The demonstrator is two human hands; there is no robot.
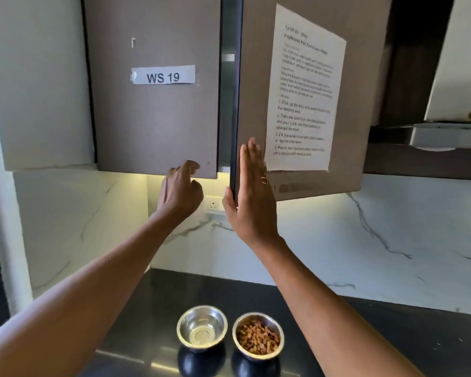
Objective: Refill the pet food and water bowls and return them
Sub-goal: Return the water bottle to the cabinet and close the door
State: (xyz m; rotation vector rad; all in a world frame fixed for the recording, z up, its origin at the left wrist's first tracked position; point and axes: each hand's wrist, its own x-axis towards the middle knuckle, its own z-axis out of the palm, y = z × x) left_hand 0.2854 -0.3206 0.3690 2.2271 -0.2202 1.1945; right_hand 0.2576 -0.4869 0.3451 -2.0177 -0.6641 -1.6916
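Observation:
Two steel bowls stand side by side on the dark counter [365, 336]. The left bowl [201, 327] holds no kibble and looks empty or holds clear water. The right bowl [258, 336] is filled with brown kibble. Above them my left hand [180, 189] curls its fingers on the bottom edge of the left cabinet door [152, 118]. My right hand [252, 194] lies flat and open against the right cabinet door [256, 77], its thumb around the door's edge. That door stands slightly ajar with a dark gap between the two doors.
A label reading "WS 19" [163, 77] is on the left door and a printed instruction sheet [303, 91] on the right one. A wall socket [214, 204] sits on the marble backsplash [378, 240]. A range hood [433, 131] juts out at the right.

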